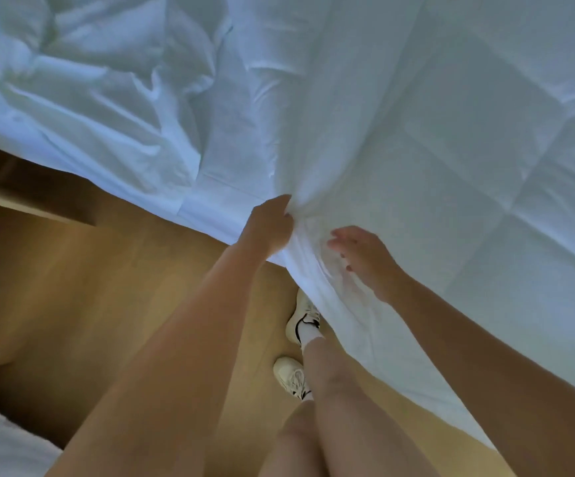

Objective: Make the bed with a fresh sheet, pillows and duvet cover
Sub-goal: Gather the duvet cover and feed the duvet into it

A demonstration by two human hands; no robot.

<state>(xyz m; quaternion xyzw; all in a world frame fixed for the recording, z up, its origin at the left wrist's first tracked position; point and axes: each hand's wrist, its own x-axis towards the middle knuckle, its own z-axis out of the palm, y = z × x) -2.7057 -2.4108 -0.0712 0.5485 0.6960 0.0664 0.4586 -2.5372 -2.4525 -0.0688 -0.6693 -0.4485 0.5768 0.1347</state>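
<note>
The left hand (272,225) pinches a gathered fold of white cloth at the near edge, thumb and fingers closed on it where the quilted duvet (451,149) meets the crumpled linen (107,80). The right hand (365,256), just beside it toward 4 o'clock, lies with fingers spread and relaxed on the duvet's hanging edge, holding nothing; it is slightly blurred. Both arms reach forward nearly straight, the left from 7 o'clock of the view, the right from 5 o'clock. The duvet lies flat from 12 round to 4 o'clock. The linen is heaped toward 10 and 11 o'clock, and it cannot be told whether it is the sheet or the cover. The step in hand looks like the duvet stage, bringing a duvet edge together with its cover. The next move probably calls for the right hand to grip the edge beside the left, so both can draw the cloth taut and even. Wooden floor (107,287) and the person's shoes (301,321) show at 6 o'clock.
</note>
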